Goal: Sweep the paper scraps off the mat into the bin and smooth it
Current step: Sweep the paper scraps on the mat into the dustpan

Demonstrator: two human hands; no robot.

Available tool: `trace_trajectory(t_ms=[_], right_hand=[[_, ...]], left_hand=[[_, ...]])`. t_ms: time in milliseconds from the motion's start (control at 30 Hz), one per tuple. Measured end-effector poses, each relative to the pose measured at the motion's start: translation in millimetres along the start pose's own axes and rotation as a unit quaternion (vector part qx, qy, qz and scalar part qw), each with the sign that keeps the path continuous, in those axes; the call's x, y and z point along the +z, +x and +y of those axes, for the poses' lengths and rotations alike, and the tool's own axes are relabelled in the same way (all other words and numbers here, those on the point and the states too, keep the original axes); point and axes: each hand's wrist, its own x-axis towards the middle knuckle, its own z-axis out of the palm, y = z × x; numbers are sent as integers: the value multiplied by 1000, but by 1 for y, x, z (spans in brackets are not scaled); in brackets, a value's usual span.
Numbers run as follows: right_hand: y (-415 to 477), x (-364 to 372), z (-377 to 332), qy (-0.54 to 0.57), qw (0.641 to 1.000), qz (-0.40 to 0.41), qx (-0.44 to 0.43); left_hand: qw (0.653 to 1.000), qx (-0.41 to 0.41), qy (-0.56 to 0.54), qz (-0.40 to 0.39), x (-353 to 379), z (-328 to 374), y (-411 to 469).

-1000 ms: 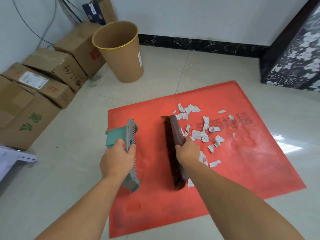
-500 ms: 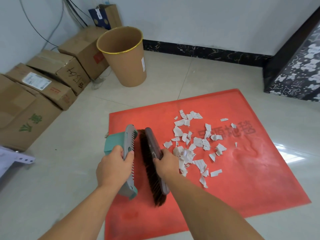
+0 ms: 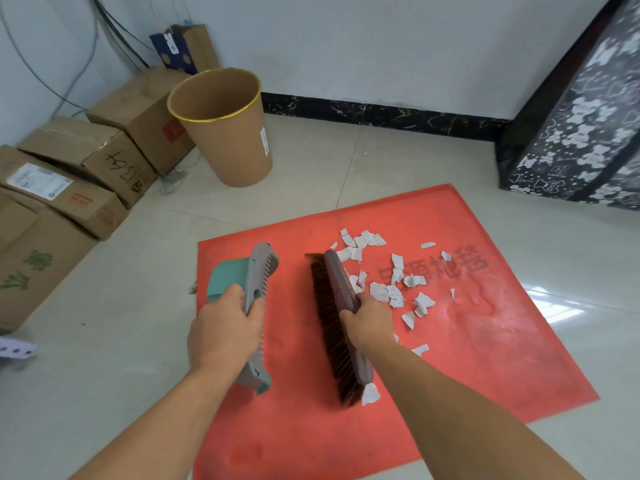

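A red mat [image 3: 467, 358] lies on the tiled floor. Several white paper scraps [image 3: 388, 289] are scattered over its middle and far part. My right hand [image 3: 367, 318] grips a long brush [image 3: 336, 313] with brown bristles, which stands on the mat just left of the scraps. One scrap [image 3: 370, 393] lies by the brush's near end. My left hand [image 3: 225, 327] holds a teal and grey dustpan [image 3: 249, 289] on the mat's left edge, apart from the brush. A brown cardboard bin [image 3: 228, 129] with a gold rim stands beyond the mat, up and to the left.
Cardboard boxes [image 3: 69, 188] are stacked along the left wall. A black patterned bed or box [image 3: 581, 133] fills the right far corner. A paper bag [image 3: 187, 50] leans in the back corner. White paper [image 3: 14, 348] lies at the far left.
Half a second ago the brush was right against the dustpan; it has since moved back to the right, next to the scraps. The dustpan has stayed at the mat's left edge.
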Motion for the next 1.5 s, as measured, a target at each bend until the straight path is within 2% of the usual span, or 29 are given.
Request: trace_trajectory(t_ms=[100, 233, 367, 567, 733, 867, 1133, 1267, 1500], right_hand=[[7, -10, -9, -13, 999, -14, -40], [25, -26, -25, -6, 997, 22, -79], [50, -43, -49, -63, 987, 45, -141], [80, -57, -81, -237, 929, 78, -272], [93, -47, -75, -324, 879, 83, -339], [120, -59, -63, -350, 876, 80, -323], [182, -74, -39, -277, 921, 86, -262], [190, -63, -30, -269, 931, 75, -234], [169, -46, -28, -301, 925, -18, -232]], left_hand=[[1000, 17, -21, 12, -2, 10, 12], [999, 14, -38, 15, 4, 20, 24], [999, 7, -50, -5, 17, 17, 23], [998, 16, -55, -9, 18, 19, 28], [999, 26, -24, -32, 19, 23, 29], [999, 21, -19, -43, 13, 29, 27], [996, 48, -70, -23, 10, 44, 32], [995, 25, -93, -9, 18, 44, 40], [994, -8, -112, 13, 21, 38, 50]])
